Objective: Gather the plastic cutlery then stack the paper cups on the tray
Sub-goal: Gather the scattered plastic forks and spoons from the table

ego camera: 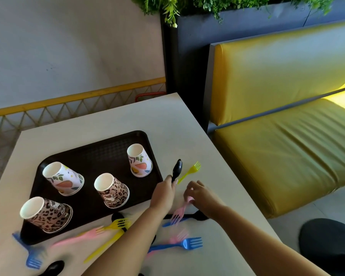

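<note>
Blue fork [33, 257] lies at the counter's [167, 116] near left edge, tines toward the near side, its handle running up past the tray's [100, 154] near left corner. Just right of it, at the near edge, sits a black spoon [55, 267]. The dark tray covers the left half of the counter and carries four cups, all upside down: a leopard cup [46, 215] at its near left corner, a leaf cup [63, 178] behind that, a second leopard cup [112, 190] mid-tray, and a second leaf cup [139, 160] near the tray's far right edge. Along the tray's near edge lie a pink fork [78, 237] and a yellow fork [108, 240], crossing each other, with another black spoon [118, 217] partly under them.

The left hand [163, 193] reaches over the tray's right edge with its fingers curled round the handle of a black spoon [176, 169], bowl pointing to the far side. Just right of that spoon a small yellow fork [191, 170] rests on the counter. The right hand [200, 193], blurred, pinches a pink fork [180, 211] by the handle, tines hanging toward the near side. Beneath it lie a black piece of cutlery [197, 215] and a blue handle [169, 224], too blurred to tell more. Nearer the near edge rest another pink fork [177, 237] and a blue fork [185, 244], touching. Right of the counter stands a yellow bench [283, 136].
</note>
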Tool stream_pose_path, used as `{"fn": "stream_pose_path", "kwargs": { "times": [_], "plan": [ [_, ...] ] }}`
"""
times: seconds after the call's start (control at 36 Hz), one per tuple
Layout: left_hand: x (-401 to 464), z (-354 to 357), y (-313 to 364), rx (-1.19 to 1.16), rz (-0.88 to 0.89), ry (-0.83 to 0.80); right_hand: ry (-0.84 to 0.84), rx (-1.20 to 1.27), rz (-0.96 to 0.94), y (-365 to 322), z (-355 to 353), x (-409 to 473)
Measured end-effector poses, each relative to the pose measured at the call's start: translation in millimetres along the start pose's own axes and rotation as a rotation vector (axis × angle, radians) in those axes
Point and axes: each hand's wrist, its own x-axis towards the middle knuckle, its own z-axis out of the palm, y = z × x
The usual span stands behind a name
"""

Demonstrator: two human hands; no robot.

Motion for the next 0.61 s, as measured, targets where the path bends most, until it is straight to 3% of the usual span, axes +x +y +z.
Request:
{"fn": "stream_pose_path", "kwargs": {
  "times": [0.22, 0.36, 0.61],
  "plan": [
    [2.8, -15.0, -6.8, -0.122, -0.022, 0.121, 0.237, 0.170, 0.012, 15.9, 9.3, -5.0],
    [5.1, -23.2, -11.2, -0.168, -0.008, 0.160, 0.378, 0.521, 0.319, 4.7, -1.0, 2.9],
    [5.7, -19.2, -27.5, -0.210, -0.043, 0.052, 0.372, 0.550, 0.687, -6.8, -11.3, 57.3]
  ]
}}
